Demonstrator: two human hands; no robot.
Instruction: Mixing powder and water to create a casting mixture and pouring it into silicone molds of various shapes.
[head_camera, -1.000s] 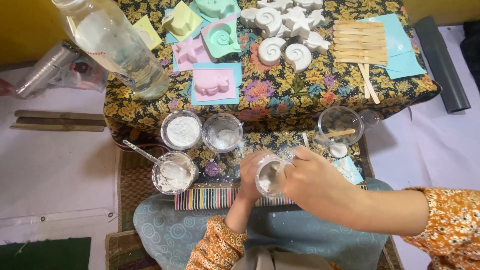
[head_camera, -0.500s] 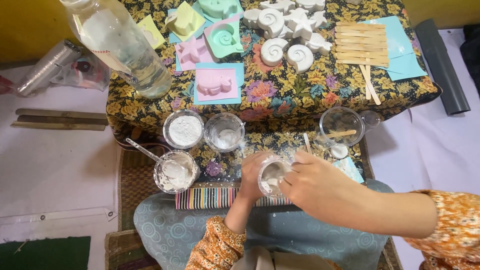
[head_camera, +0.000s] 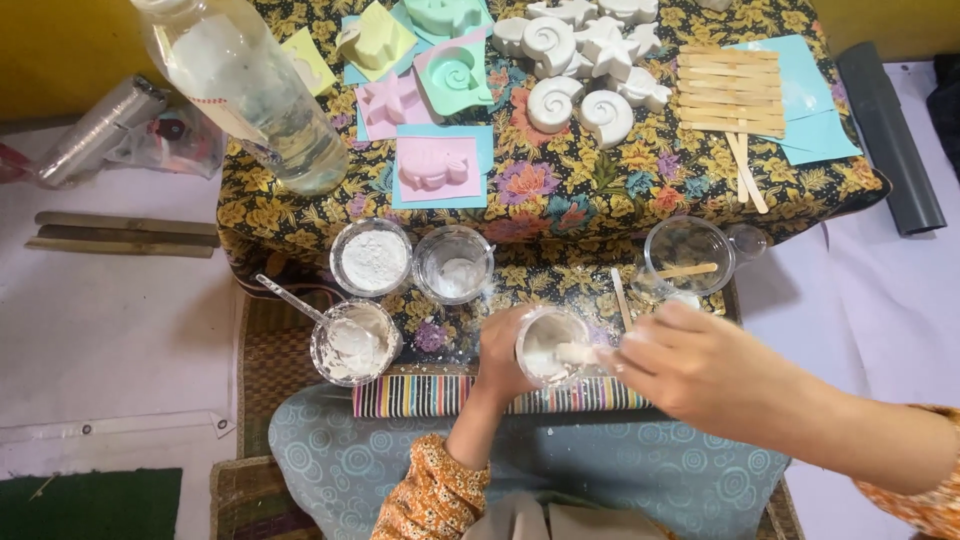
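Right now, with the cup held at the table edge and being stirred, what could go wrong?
1. The left hand holds the small cup right over the striped edge; the white mix could slop onto the lap below.
2. The right hand stirs with a stick close to the loose stick and the clear bowl; a wide stroke might knock them.
3. The cup with a spoon also sits near that edge and could tip.

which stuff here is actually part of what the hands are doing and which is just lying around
In use:
- left hand holding the small clear cup of white mix
- right hand with a wooden stick in that cup

Lying about:
- powder cup
- cup with spoon
- water bottle
- pink mould
- white shell casts
- spare sticks
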